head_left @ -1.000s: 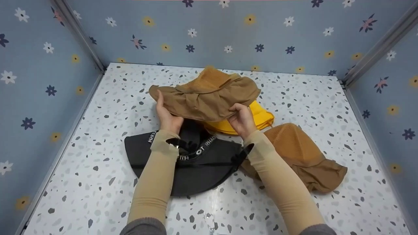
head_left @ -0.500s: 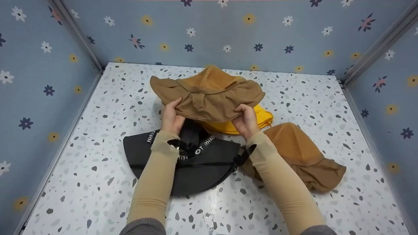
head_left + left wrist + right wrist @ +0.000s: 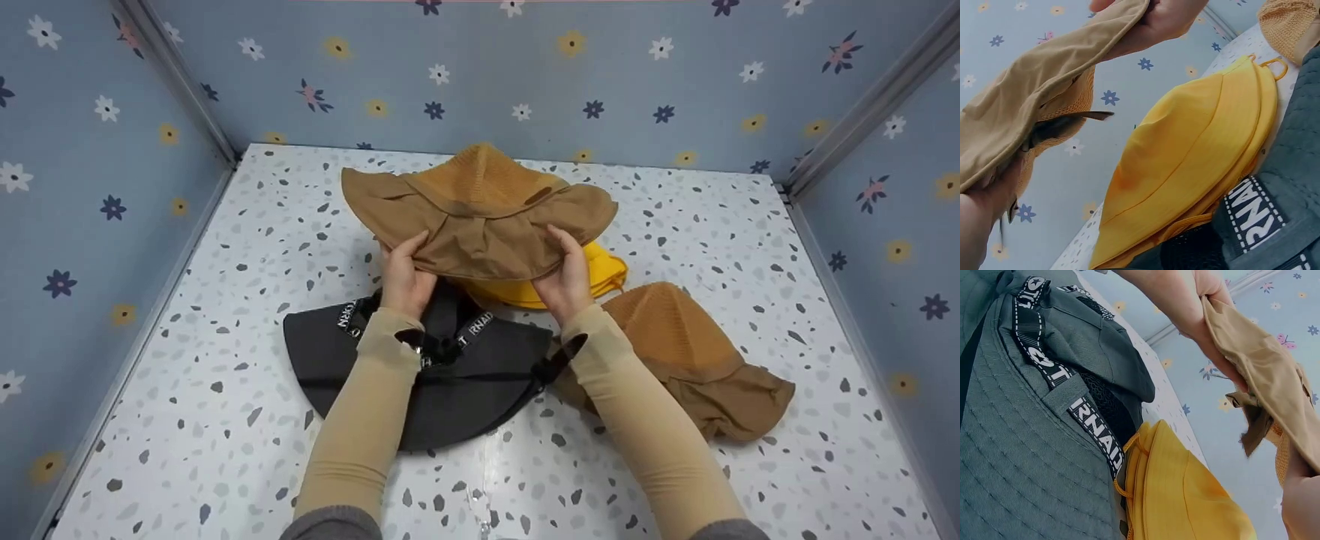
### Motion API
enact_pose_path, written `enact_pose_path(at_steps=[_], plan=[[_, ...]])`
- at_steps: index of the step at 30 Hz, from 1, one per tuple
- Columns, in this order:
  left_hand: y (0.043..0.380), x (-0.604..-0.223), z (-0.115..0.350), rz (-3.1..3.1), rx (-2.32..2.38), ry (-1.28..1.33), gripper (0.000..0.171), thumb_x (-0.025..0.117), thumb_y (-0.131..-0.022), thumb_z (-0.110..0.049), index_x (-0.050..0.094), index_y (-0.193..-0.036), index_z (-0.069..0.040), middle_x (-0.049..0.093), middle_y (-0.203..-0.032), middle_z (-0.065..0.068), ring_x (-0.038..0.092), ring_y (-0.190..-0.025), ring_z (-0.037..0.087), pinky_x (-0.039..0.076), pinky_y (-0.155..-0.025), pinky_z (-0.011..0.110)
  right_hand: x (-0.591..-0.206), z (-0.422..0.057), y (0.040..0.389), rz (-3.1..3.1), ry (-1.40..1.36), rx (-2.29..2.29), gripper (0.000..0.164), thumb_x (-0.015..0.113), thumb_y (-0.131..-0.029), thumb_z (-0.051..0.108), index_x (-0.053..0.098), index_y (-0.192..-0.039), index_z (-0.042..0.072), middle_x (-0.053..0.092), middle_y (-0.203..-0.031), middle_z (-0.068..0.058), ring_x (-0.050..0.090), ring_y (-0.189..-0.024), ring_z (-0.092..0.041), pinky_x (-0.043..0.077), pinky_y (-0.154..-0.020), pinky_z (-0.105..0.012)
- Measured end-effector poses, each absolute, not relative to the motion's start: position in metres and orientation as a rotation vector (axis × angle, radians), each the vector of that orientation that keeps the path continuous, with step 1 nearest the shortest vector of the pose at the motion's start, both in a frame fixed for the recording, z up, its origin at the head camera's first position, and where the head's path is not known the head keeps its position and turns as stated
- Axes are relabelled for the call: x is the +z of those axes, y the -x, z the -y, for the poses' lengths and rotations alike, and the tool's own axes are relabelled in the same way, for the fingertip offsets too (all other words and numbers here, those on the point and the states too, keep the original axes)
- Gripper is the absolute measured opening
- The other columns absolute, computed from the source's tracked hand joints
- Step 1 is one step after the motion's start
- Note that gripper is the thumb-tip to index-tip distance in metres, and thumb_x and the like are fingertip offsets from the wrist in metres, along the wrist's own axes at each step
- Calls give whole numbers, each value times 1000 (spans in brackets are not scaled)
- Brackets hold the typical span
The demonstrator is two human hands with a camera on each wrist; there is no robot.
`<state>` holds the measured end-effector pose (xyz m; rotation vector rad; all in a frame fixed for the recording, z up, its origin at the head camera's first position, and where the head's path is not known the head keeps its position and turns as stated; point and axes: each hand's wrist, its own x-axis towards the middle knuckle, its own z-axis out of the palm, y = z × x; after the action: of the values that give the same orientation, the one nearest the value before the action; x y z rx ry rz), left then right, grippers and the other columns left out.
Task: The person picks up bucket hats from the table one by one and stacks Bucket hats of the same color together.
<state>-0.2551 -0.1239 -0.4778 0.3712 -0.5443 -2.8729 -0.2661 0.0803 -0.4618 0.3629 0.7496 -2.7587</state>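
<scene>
A brown sun hat [image 3: 480, 232] with a mesh crown and a wide pleated cloth brim is held up over the table. My left hand [image 3: 407, 281] grips the near brim on the left, thumb on top and fingers beneath. On the right, my right hand [image 3: 566, 281] pinches the same brim the same way. From below, the left wrist view shows the brim's underside [image 3: 1044, 84] and a dark strap inside. Behind my wrists, a yellow hat [image 3: 600, 274] lies partly hidden under the held one. A black wide-brimmed hat [image 3: 465, 405] with white-lettered tape lies below my forearms.
A second brown hat [image 3: 675, 337] with a mesh crown lies on the right, partly under my right forearm. The speckled white table [image 3: 187, 420] is enclosed by blue flowered panels [image 3: 510, 75] at the back and both sides.
My left hand has shifted its hold rightward along the brim, toward the middle. The brown hat's brim has spread wider, and its crown has risen slightly.
</scene>
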Motion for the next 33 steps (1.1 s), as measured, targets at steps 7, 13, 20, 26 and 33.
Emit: enact_pose_path(at_steps=[7,13,20,26,33], plan=[[253,-477,121,584,-2889,-350,55,44,-93,18,41,-128,-23,54,-123,5,56,-112,22,48,-97,39,-463,-88,269,-719,-441,-2784,13,51,-103,17,57,-108,7,68,-102,-6,66,-90,-21,55,-81,-33],[254,-478,124,682,-2909,-330,26,48,-103,-8,49,-127,-18,61,-122,2,62,-110,18,51,-99,34,-463,-95,270,-771,-442,-2780,16,52,-103,20,55,-115,8,67,-107,-5,67,-93,-20,56,-82,-32],[254,-478,132,663,-3002,-265,41,44,-105,-41,49,-139,-17,57,-137,2,53,-126,19,39,-112,38,-464,-103,271,-828,-422,-2780,21,50,-105,20,49,-123,10,63,-114,-5,66,-96,-18,56,-84,-30],[252,-477,135,669,-3015,-317,47,47,-103,-46,48,-142,-20,53,-144,2,51,-130,20,38,-112,39,-467,-109,271,-893,-466,-2775,31,49,-104,17,44,-134,11,61,-119,-5,66,-98,-17,56,-83,-29],[254,-477,134,658,-3007,-310,42,41,-106,-37,43,-143,-16,53,-141,2,50,-128,19,36,-114,35,-467,-115,271,-920,-499,-2780,42,51,-103,15,37,-143,12,58,-123,-5,65,-101,-18,55,-85,-29]])
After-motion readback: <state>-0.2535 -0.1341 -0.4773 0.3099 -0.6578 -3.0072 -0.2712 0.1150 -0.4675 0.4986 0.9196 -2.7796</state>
